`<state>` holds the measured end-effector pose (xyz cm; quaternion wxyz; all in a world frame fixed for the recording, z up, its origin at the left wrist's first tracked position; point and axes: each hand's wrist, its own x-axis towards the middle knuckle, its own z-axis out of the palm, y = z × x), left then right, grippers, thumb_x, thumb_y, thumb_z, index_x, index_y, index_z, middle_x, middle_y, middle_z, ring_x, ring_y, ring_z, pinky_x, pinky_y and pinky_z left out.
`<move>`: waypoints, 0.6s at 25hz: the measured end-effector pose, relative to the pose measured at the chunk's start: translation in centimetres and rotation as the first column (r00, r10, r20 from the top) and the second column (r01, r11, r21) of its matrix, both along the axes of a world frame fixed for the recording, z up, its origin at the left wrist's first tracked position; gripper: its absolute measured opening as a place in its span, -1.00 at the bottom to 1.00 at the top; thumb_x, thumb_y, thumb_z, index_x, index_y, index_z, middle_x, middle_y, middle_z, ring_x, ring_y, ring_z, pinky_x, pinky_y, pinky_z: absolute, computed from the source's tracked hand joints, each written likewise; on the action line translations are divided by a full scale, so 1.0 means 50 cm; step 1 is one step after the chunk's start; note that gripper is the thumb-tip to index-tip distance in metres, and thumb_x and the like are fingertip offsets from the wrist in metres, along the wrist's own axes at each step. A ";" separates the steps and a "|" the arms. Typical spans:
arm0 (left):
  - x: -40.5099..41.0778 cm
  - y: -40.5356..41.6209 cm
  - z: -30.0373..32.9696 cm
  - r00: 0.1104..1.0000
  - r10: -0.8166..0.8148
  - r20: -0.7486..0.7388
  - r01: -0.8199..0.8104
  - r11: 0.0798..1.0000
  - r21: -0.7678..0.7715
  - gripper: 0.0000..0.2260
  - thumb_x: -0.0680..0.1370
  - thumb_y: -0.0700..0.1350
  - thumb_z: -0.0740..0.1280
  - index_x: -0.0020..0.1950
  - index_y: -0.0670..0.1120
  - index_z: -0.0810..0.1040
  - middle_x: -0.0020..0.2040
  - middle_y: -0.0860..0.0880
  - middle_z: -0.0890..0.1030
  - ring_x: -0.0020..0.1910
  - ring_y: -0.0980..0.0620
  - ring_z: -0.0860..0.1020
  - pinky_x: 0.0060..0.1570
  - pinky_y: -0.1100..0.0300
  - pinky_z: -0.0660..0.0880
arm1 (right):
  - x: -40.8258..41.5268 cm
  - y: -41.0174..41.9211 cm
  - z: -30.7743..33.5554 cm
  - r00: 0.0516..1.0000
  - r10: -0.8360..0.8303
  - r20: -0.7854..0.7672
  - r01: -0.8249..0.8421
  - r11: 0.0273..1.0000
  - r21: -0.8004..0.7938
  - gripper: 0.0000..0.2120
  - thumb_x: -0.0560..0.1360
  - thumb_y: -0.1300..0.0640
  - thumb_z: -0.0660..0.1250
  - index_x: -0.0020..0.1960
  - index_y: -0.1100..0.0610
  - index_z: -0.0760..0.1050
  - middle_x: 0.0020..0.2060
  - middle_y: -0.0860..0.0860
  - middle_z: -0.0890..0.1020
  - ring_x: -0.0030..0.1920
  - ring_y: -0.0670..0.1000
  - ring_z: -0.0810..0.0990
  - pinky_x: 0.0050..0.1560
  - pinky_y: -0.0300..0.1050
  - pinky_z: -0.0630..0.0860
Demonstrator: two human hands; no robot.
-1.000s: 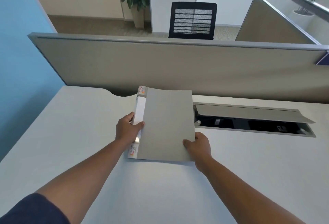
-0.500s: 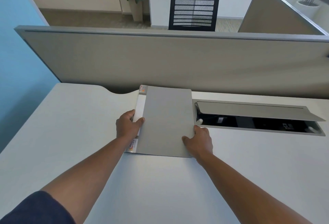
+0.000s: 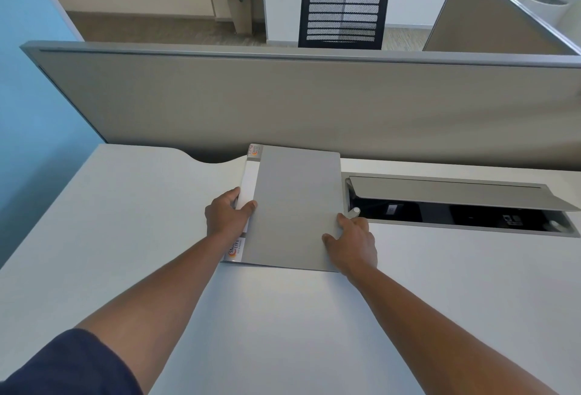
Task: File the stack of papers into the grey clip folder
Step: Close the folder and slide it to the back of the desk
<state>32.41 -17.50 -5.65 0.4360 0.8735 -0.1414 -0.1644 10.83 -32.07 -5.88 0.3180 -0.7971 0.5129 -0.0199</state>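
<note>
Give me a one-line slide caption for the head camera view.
Both hands, left hand and right hand, rest on the closed grey clip folder on a white desk.

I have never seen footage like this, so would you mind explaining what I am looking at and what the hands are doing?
There is no machine here: a person wears a camera on the head, looking forward and down, so you see their own arms. On the white desk lies a closed grey clip folder. The left hand grips its spine edge, with the thumb on the cover; the right hand rests on its near right corner. Beside it is an open cable tray set into the desk. No loose papers show.
</note>
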 end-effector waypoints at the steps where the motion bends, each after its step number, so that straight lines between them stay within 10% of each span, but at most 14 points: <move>1: 0.001 -0.001 -0.001 1.000 -0.001 0.001 0.001 1.000 0.004 -0.42 0.53 0.08 0.48 0.51 -0.06 0.47 0.44 -0.04 0.56 0.40 -0.16 0.48 0.38 -0.16 0.46 | 0.001 -0.002 0.000 1.000 0.004 -0.006 -0.004 1.000 0.001 -0.44 0.55 -0.10 0.34 0.52 -0.06 0.33 0.36 0.01 0.36 0.27 0.15 0.46 0.08 0.03 0.55; 15: 0.019 -0.009 -0.003 0.999 -0.033 0.025 0.031 0.996 0.082 -0.40 0.53 0.16 0.45 0.52 -0.01 0.45 0.46 -0.01 0.53 0.42 -0.15 0.46 0.38 -0.13 0.44 | 0.011 -0.021 0.009 0.997 0.039 -0.064 -0.036 0.999 0.033 -0.38 0.57 -0.15 0.31 0.58 -0.15 0.22 0.42 0.01 0.31 0.32 0.16 0.45 0.07 0.03 0.49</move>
